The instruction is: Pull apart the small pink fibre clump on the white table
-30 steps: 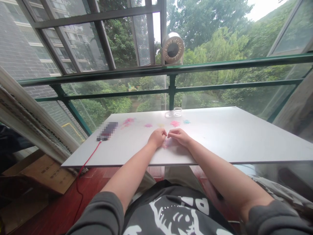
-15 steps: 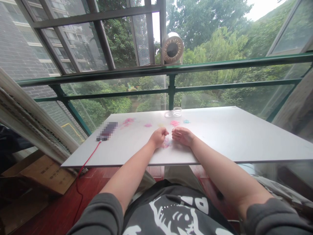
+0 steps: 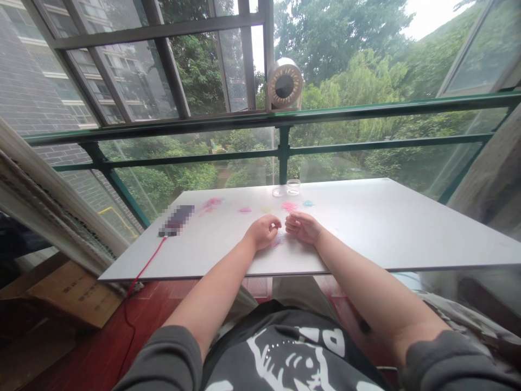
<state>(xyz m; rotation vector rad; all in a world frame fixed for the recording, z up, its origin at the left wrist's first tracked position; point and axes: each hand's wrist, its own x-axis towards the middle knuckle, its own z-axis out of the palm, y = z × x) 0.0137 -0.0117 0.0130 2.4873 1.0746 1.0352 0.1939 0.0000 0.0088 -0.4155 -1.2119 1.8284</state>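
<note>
My left hand (image 3: 264, 231) hovers low over the middle of the white table, thumb and forefinger curled into a small loop. Facing it, my right hand (image 3: 303, 227) has its fingers bent and pressed together. Anything in either pinch is too small to make out. Below and between both hands lies a mixed heap of tiny pink, bluish and clear pieces (image 3: 278, 241), partly covered by the left hand. Just beyond the fingertips are a pink pile (image 3: 289, 206), a teal pile (image 3: 308, 203) and a pale yellow pile (image 3: 265, 209).
A purple-pink pile (image 3: 245, 209) and a scattered red-pink pile (image 3: 212, 202) lie farther left. At the table's back edge stand a clear round container (image 3: 293, 187) and a flat clear lid (image 3: 278, 192). A blurred dark device (image 3: 178, 220) with a red cable (image 3: 151, 258) rests at left.
My left thumb and forefinger have parted slightly into a loop, and the hand has turned a little. The right hand stays nearly in place. The whole view has shifted slightly.
</note>
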